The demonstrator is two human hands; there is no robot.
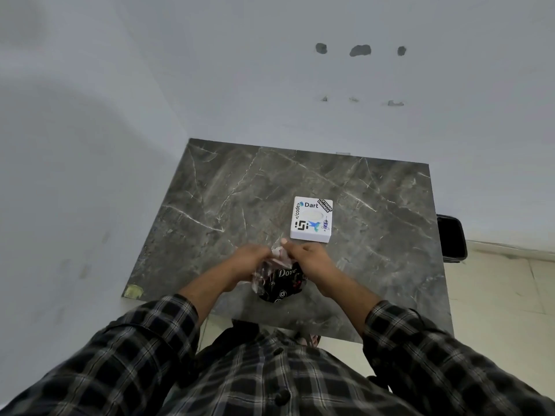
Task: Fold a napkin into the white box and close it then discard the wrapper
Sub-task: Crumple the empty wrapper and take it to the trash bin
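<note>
Gripping the black Dove wrapper (280, 282) with left hand (247, 259) and right hand (309, 256) at the marble table's (210, 199) near edge, we see the white box (311, 219) closed just beyond.

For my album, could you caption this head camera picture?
Both hands, left hand and right hand, work at a dark Dove wrapper beside a closed, stickered white box on a marble table.

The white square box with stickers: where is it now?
The white square box with stickers sits closed on the grey marble table, right of centre, just beyond the right hand.
</note>
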